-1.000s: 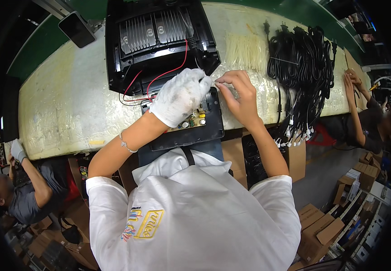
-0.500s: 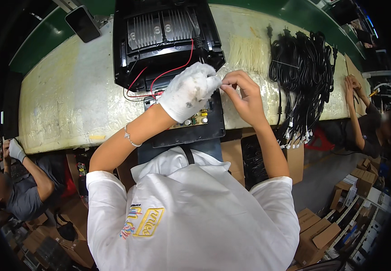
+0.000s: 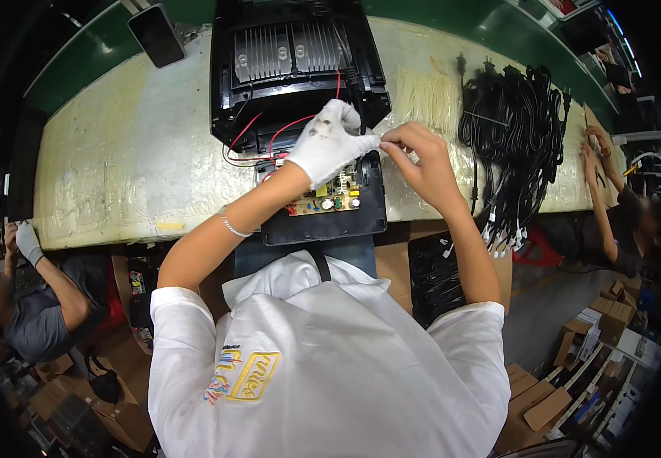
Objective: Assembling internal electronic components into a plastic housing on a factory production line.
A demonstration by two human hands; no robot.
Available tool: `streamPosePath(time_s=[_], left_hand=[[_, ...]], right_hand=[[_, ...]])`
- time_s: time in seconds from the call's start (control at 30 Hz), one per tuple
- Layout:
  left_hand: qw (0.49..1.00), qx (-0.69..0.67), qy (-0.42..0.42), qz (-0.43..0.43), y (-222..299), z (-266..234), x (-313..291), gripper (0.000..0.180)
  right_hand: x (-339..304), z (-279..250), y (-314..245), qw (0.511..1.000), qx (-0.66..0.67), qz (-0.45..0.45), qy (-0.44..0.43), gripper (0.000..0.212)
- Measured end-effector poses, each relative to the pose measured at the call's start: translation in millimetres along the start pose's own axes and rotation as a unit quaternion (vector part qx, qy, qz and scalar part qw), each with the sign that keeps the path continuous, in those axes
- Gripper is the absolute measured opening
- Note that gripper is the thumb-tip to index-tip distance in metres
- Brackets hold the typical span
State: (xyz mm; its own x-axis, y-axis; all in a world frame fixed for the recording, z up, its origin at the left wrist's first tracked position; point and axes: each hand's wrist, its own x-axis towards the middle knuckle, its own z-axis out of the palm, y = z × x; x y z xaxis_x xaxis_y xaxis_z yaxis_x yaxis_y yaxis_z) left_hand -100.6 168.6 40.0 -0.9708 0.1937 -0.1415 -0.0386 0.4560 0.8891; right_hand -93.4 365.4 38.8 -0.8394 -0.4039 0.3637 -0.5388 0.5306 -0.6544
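My left hand (image 3: 327,147), in a stained white glove, is closed above the open black appliance housing (image 3: 227,107). Its thumb reaches to my right hand; what its fingers hold is hidden. My bare right hand (image 3: 422,160) pinches with thumb and forefinger at that thumb's tip, on something too small to make out. Silver finned heat sinks (image 3: 266,57) sit in the housing. Red wires (image 3: 288,127) run toward my gloved hand. Beneath my left wrist lies a circuit board (image 3: 327,202) on a black panel (image 3: 300,230).
White cable ties (image 3: 422,99) lie right of the housing, beside a heap of black power cords (image 3: 510,122) with white connectors. A phone (image 3: 156,36) stands at the far left. Co-workers' hands (image 3: 28,241) appear at both sides. A box of black cables (image 3: 433,278) sits below the table edge.
The whole view has shifted slightly. My left fingers have curled back toward the housing, while its thumb now points at my right fingertips. My right hand keeps its pinch.
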Motion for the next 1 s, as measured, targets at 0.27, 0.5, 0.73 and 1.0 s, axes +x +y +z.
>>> streamPosePath(time_s=[0.27, 0.5, 0.73, 1.0], left_hand=[[0.999, -0.028, 0.045, 0.000, 0.0, -4.9, 3.4, 0.038], [0.950, 0.114, 0.137, 0.258, 8.2, -47.7, -88.3, 0.060], [0.842, 0.353, 0.026, 0.407, -105.2, -56.0, -150.6, 0.031], [0.810, 0.306, -0.003, 0.500, -52.7, -37.2, -165.7, 0.024]], right_hand=[[21.5, -14.5, -8.4, 0.944, -0.248, -0.186, -0.111, 0.015], [10.9, -35.6, -24.7, 0.949, -0.290, -0.122, -0.033, 0.027], [36.3, -3.7, -78.3, 0.925, -0.236, -0.282, -0.095, 0.037], [102.0, 96.4, -87.8, 0.814, -0.286, -0.406, -0.301, 0.047]])
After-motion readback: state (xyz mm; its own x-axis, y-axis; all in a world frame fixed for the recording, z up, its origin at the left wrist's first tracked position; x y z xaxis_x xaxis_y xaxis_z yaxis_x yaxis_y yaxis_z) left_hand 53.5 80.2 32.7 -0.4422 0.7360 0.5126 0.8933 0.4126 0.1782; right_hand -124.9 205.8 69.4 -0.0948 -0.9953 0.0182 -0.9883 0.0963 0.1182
